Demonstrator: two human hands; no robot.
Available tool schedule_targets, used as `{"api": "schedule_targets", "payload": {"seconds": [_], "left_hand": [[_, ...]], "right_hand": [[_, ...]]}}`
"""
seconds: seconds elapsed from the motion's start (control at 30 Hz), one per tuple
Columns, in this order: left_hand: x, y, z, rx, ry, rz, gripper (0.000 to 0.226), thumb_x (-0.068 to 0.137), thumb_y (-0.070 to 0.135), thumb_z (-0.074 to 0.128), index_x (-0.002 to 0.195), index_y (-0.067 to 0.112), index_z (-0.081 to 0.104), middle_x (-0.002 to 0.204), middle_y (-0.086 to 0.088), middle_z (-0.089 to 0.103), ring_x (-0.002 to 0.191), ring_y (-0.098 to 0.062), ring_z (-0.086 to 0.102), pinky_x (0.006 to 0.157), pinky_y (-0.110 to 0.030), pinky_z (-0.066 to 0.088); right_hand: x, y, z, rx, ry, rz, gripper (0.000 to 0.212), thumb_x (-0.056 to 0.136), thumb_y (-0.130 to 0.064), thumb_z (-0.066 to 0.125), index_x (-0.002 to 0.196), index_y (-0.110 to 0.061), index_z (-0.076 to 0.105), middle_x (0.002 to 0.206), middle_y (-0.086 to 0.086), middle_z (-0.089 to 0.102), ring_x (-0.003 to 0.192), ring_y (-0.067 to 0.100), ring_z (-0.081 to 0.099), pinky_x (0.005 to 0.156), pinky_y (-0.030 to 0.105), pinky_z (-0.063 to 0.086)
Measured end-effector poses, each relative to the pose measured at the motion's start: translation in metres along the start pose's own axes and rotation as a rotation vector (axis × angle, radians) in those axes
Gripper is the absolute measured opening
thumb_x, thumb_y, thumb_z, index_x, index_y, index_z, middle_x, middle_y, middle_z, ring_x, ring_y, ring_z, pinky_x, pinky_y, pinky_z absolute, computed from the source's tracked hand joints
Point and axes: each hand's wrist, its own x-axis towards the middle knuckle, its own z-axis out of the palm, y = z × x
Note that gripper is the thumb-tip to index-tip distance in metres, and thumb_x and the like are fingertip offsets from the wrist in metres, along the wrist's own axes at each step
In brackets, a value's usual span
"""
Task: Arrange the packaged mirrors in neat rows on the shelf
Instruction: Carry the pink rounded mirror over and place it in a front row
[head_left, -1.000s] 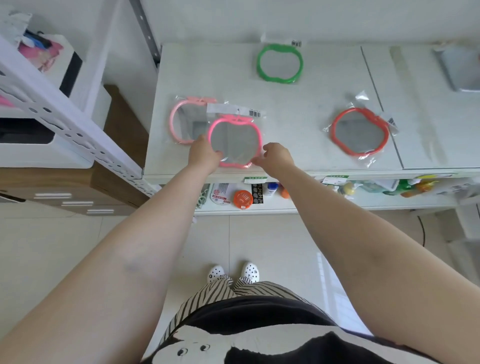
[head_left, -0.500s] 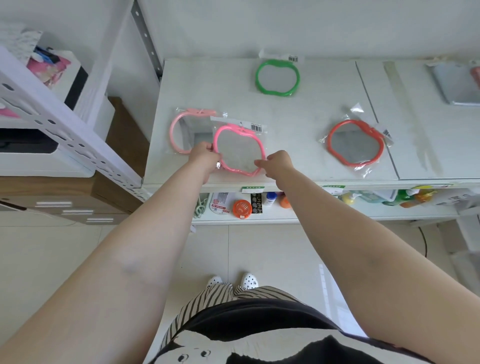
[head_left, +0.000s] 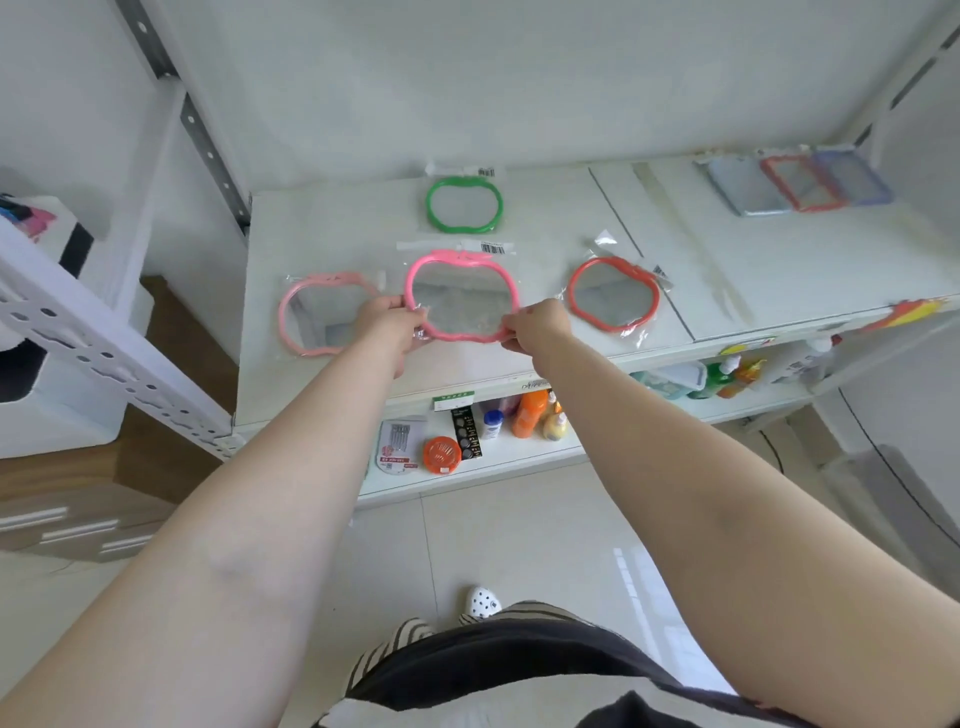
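Observation:
On the white shelf top (head_left: 545, 218) lie apple-shaped mirrors in clear bags. My left hand (head_left: 387, 325) pinches the lower left rim of the hot-pink mirror (head_left: 461, 296), and my right hand (head_left: 535, 325) pinches its lower right rim. That mirror sits between a pale pink mirror (head_left: 324, 312) on the left and a red mirror (head_left: 613, 293) on the right, no longer overlapping either. A green mirror (head_left: 464, 203) lies farther back, directly behind it.
Several rectangular framed mirrors (head_left: 800, 182) lie at the shelf's back right. The lower shelf (head_left: 467, 467) holds bottles, an orange round tin and small packs. A white perforated rack (head_left: 104, 353) and a metal upright (head_left: 208, 150) stand at left.
Both hands have carried the hot-pink mirror to the right, off the pale pink one, into the gap beside the red mirror. The camera has tilted upward.

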Motion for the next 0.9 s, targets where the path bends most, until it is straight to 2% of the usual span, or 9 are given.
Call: {"api": "schedule_targets", "payload": {"seconds": [0.07, 0.2, 0.33, 0.43, 0.53, 0.63, 0.73, 0.8, 0.9], "left_hand": [[-0.007, 0.001, -0.001, 0.017, -0.004, 0.024, 0.022, 0.09, -0.006, 0.057, 0.109, 0.004, 0.059, 0.096, -0.01, 0.061, 0.066, -0.013, 0.058, 0.046, -0.017, 0.056], [-0.019, -0.002, -0.006, 0.033, -0.018, 0.047, 0.033, 0.087, -0.006, 0.061, 0.12, -0.001, 0.06, 0.104, -0.014, 0.062, 0.066, -0.016, 0.06, 0.044, -0.016, 0.054], [-0.028, -0.012, -0.009, 0.021, -0.034, 0.035, 0.034, 0.084, -0.007, 0.065, 0.116, 0.002, 0.063, 0.107, -0.016, 0.067, 0.068, -0.017, 0.064, 0.055, -0.02, 0.056], [-0.034, -0.017, -0.005, 0.033, -0.032, 0.027, 0.036, 0.08, -0.008, 0.068, 0.115, 0.002, 0.065, 0.1, -0.015, 0.069, 0.069, -0.02, 0.066, 0.068, -0.027, 0.059], [-0.041, -0.022, 0.004, 0.076, -0.062, 0.029, 0.035, 0.08, -0.008, 0.069, 0.113, 0.002, 0.067, 0.095, -0.015, 0.069, 0.079, -0.026, 0.068, 0.083, -0.033, 0.058], [-0.049, -0.025, 0.021, 0.11, -0.09, 0.027, 0.032, 0.078, -0.008, 0.07, 0.109, 0.003, 0.069, 0.091, -0.015, 0.069, 0.08, -0.027, 0.067, 0.086, -0.034, 0.058], [-0.054, -0.026, 0.045, 0.13, -0.129, 0.029, 0.031, 0.077, -0.006, 0.072, 0.107, 0.003, 0.07, 0.088, -0.014, 0.069, 0.079, -0.027, 0.067, 0.087, -0.035, 0.058], [-0.056, -0.027, 0.067, 0.154, -0.16, 0.026, 0.031, 0.077, -0.004, 0.073, 0.106, 0.004, 0.071, 0.086, -0.012, 0.07, 0.079, -0.026, 0.068, 0.088, -0.035, 0.058], [-0.063, -0.031, 0.107, 0.192, -0.224, 0.01, 0.031, 0.079, -0.001, 0.072, 0.11, 0.007, 0.07, 0.083, -0.008, 0.07, 0.075, -0.021, 0.067, 0.082, -0.033, 0.059]], "right_hand": [[-0.012, 0.0, -0.005, 0.024, 0.032, 0.004, 0.034, 0.083, 0.003, 0.057, 0.057, -0.012, 0.042, 0.055, 0.006, 0.048, 0.038, 0.016, 0.052, 0.06, 0.03, 0.047], [-0.032, 0.008, -0.008, 0.019, 0.082, 0.028, 0.029, 0.084, 0.0, 0.058, 0.06, -0.01, 0.045, 0.054, 0.009, 0.054, 0.056, 0.023, 0.058, 0.072, 0.037, 0.052], [-0.047, 0.018, -0.013, 0.031, 0.118, 0.032, 0.023, 0.086, 0.0, 0.058, 0.065, -0.007, 0.051, 0.061, 0.012, 0.06, 0.056, 0.024, 0.059, 0.081, 0.039, 0.057], [-0.055, 0.031, -0.018, 0.027, 0.164, 0.033, 0.025, 0.086, 0.0, 0.058, 0.064, -0.007, 0.051, 0.06, 0.011, 0.06, 0.062, 0.026, 0.061, 0.086, 0.041, 0.057], [-0.063, 0.041, -0.029, 0.009, 0.206, 0.038, 0.024, 0.087, -0.003, 0.059, 0.065, -0.007, 0.052, 0.062, 0.011, 0.061, 0.069, 0.026, 0.064, 0.086, 0.04, 0.058], [-0.065, 0.051, -0.047, 0.019, 0.232, 0.062, 0.014, 0.088, -0.009, 0.061, 0.075, -0.006, 0.059, 0.066, 0.01, 0.064, 0.07, 0.025, 0.064, 0.083, 0.038, 0.059], [-0.063, 0.059, -0.071, 0.013, 0.26, 0.08, 0.014, 0.09, -0.013, 0.061, 0.081, -0.002, 0.063, 0.07, 0.012, 0.066, 0.064, 0.023, 0.062, 0.073, 0.034, 0.058], [-0.059, 0.065, -0.091, 0.061, 0.287, 0.084, 0.014, 0.089, -0.011, 0.063, 0.093, 0.003, 0.064, 0.068, 0.01, 0.064, 0.067, 0.022, 0.064, 0.081, 0.036, 0.06], [-0.052, 0.075, -0.128, 0.093, 0.326, 0.096, 0.015, 0.088, -0.01, 0.064, 0.093, 0.004, 0.064, 0.067, 0.01, 0.065, 0.074, 0.027, 0.069, 0.084, 0.042, 0.059]]}}
